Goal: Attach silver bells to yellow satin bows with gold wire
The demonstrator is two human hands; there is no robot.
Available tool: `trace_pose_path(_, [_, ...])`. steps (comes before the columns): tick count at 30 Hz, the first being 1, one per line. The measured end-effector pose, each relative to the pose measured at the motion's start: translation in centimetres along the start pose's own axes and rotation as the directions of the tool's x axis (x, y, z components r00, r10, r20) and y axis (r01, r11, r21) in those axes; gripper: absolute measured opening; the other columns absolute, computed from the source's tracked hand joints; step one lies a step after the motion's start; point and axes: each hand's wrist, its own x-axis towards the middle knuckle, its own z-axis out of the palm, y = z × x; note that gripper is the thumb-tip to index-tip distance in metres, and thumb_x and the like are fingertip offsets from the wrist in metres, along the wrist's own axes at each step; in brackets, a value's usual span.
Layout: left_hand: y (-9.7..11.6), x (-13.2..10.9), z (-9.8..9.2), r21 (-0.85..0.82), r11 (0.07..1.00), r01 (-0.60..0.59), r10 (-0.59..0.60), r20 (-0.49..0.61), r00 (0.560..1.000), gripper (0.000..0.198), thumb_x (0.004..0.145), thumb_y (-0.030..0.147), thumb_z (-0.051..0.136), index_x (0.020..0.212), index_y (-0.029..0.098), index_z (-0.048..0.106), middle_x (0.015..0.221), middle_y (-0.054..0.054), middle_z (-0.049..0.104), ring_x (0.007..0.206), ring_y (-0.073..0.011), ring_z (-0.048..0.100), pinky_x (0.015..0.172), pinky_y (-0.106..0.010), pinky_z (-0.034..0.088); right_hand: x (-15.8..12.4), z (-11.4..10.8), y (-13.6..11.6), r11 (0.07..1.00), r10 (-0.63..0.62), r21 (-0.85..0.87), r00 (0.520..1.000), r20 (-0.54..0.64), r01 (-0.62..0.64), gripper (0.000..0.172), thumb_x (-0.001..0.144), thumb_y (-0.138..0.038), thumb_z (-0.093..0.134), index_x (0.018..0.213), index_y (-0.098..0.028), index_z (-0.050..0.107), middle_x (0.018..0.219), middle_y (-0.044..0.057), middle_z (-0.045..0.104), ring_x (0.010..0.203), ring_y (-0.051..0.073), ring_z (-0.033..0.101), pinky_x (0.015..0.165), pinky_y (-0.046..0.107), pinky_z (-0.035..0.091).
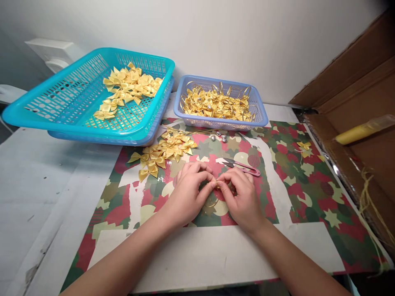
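My left hand (191,190) and my right hand (242,197) meet over the patterned sheet, thumbs and forefingers pinched together. Between the fingertips is a small piece of gold cord (212,204), which loops down below them; the rest of what they pinch is mostly hidden. Pink-handled thread snips (243,167) lie just beyond my right hand. A pile of yellow ribbon bows (168,149) is spread beyond my left hand. Several silver bells (224,139) and some gold cords (197,132) lie farther back.
A turquoise basket (154,117) with yellow bows stands back left, stacked on a blue one. A blue-purple basket (261,107) holds bows with gold loops and bells. One loose bow (304,145) lies right, near a cardboard box (354,90) and a yellow tube (364,129).
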Motion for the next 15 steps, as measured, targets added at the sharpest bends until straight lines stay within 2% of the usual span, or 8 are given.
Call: trace_pose_path(15, [0.13,-0.13,0.09,-0.035,0.999,0.015,-0.015,-0.015,1.000,0.019,0.093,0.026,0.048,0.078,0.022,0.060,0.104,-0.003,0.058,0.105,-0.0227,0.049,0.094,-0.041,0.036,-0.14,0.08,-0.10,0.999,-0.045,0.027,0.997,-0.062,0.047,0.013,0.091,-0.015,0.056,0.080,-0.020,0.061,0.075,-0.002,0.066,0.071,0.014,0.060,0.075,0.033,0.032])
